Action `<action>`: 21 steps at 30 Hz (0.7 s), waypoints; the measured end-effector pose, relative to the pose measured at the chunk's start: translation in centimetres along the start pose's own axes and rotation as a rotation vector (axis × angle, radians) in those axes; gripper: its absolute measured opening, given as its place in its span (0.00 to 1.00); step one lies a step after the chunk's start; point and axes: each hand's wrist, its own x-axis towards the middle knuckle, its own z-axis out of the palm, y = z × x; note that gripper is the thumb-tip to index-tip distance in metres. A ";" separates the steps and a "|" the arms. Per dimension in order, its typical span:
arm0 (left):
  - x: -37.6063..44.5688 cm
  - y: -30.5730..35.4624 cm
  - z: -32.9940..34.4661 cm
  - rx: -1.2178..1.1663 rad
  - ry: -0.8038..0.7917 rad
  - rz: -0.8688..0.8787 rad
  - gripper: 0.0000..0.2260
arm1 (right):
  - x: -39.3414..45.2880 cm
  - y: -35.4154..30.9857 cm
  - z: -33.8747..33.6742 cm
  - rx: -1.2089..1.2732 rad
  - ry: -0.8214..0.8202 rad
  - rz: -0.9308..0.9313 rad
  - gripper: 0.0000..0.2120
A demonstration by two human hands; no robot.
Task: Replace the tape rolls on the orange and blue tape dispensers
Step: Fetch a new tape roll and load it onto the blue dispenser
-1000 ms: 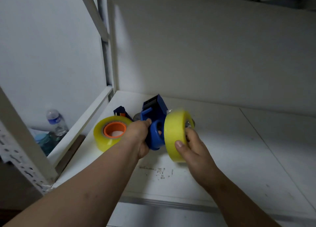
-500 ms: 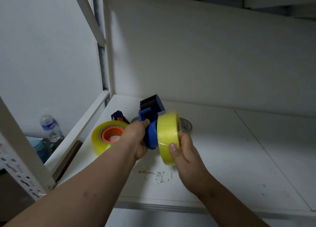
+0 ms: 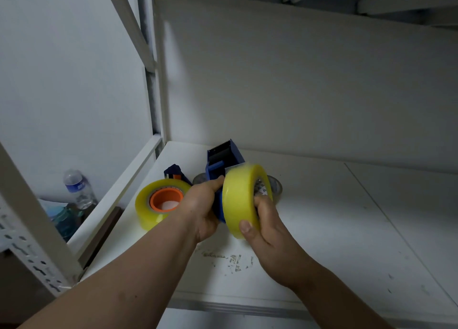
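My left hand [image 3: 203, 204] grips the blue tape dispenser [image 3: 223, 160] above the white shelf [image 3: 347, 217], its toothed blade pointing up and away. Pressed against the dispenser's right side is a yellow tape roll [image 3: 241, 200], which my right hand [image 3: 265, 222] holds from below with the thumb on its rim. Whether the roll sits fully on the hub is hidden by it. To the left, the orange tape dispenser [image 3: 165, 199] lies flat on the shelf with a second yellow roll [image 3: 146, 204] around its orange hub.
A nearly used-up clear roll [image 3: 276, 186] lies on the shelf behind my hands. White rack posts [image 3: 29, 219] stand at the left. Beyond them, lower down, are a plastic water bottle [image 3: 78, 188] and a bluish container. Scuff marks show on the shelf near its front edge.
My right hand has pushed the yellow roll left, closing the gap to the blue dispenser. The roll now lies against the dispenser's side.
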 end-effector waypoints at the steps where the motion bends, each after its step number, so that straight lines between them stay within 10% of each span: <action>1: -0.1 -0.1 0.0 -0.012 -0.009 -0.014 0.12 | 0.0 0.1 0.0 -0.052 -0.005 -0.030 0.19; 21: 0.2 -0.7 -0.9 -0.048 -0.423 0.178 0.45 | 2.0 -0.6 -2.2 -0.173 0.044 0.030 0.23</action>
